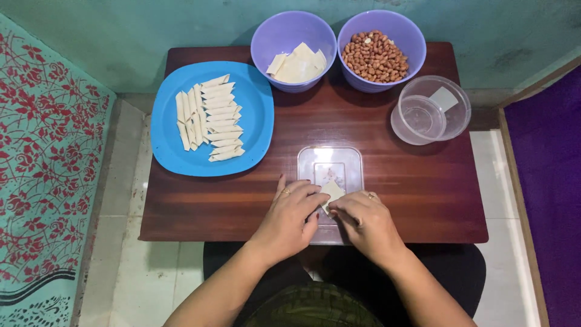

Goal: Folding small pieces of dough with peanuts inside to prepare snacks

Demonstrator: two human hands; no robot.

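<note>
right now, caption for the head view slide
Both hands, left hand and right hand, fold a pastry wrapper over a clear tray.

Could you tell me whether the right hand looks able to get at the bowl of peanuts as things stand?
Probably yes: the right hand is busy with a wrapper, but bare table lies between it and the peanut bowl.

Bare forearms, no sleeves in view. Left hand (289, 219) has a gold ring on one finger, right hand (367, 223) another. Dark trousers, olive-patterned top below.
</note>
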